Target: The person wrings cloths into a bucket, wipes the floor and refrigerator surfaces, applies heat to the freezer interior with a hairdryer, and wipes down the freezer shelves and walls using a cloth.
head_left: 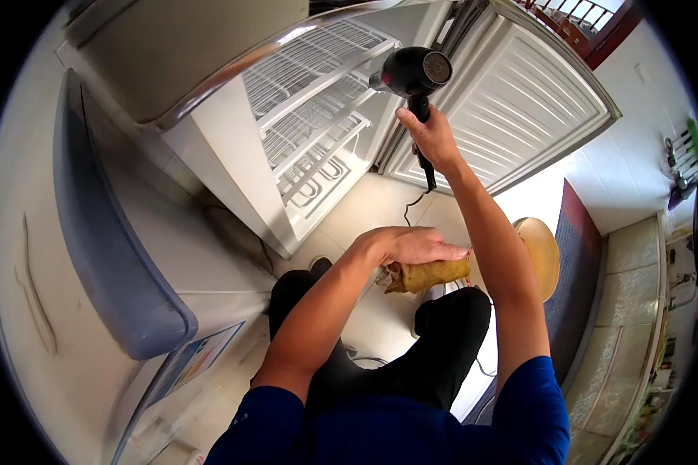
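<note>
**Fingers of the right hand (436, 141) grip a hair dryer (412, 71) before an open freezer (229, 147)**

They wrap around the handle, thumb up near the body, and the dryer hangs in the air between the wire shelves (310, 85) and the ribbed inner face of the open door (512, 105). Its nozzle points toward the shelves (whether it is running, I cannot tell). A black cord (416, 211) drops from the handle's end.

Lower down, above the knees, the left hand (416, 246) grasps a bunched yellow-brown cloth (434, 275) from above; most of those fingers are hidden, so how tightly they squeeze is unclear.

The step in hand looks to be directing the dryer into the compartment, cloth at the ready. I judge that the next move calls for a steady right wrist, the nozzle clear of the wire, and the cloth held away from the cord.
</note>
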Demonstrator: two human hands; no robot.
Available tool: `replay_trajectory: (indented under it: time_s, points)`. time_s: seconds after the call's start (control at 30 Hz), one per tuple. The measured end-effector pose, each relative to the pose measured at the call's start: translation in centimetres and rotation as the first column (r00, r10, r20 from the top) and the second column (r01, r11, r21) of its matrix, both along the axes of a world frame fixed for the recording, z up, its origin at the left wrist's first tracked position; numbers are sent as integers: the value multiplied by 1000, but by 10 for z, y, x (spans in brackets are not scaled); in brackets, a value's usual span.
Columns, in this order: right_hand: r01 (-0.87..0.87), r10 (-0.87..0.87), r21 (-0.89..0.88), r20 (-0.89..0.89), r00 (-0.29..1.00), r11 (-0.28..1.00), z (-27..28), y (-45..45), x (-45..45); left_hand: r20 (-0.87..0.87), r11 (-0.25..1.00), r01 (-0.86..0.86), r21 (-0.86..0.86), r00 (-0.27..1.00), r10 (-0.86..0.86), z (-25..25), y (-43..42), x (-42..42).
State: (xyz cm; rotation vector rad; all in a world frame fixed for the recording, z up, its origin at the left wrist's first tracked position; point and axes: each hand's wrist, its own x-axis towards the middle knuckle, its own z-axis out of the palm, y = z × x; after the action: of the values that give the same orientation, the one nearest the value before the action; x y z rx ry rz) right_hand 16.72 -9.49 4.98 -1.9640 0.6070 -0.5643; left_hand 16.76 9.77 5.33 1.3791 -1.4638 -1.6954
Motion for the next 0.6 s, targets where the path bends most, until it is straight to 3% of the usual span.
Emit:
replay_trajectory:
  time_s: [0.13, 0.4, 0.6]
  points:
    - [-9, 9, -5, -2, 1000, 1000, 2, 1, -4, -38, 998, -68, -10, 997, 68, -5, 3, -6]
    - [-17, 18, 22, -35, 999, 1000, 1, 3, -8, -42, 999, -33, 7, 999, 34, -15, -1, -6]
    - [-201, 205, 60, -66, 976, 978, 2, 26, -23, 22, 999, -10, -37, 1000, 11, -13, -1, -6]
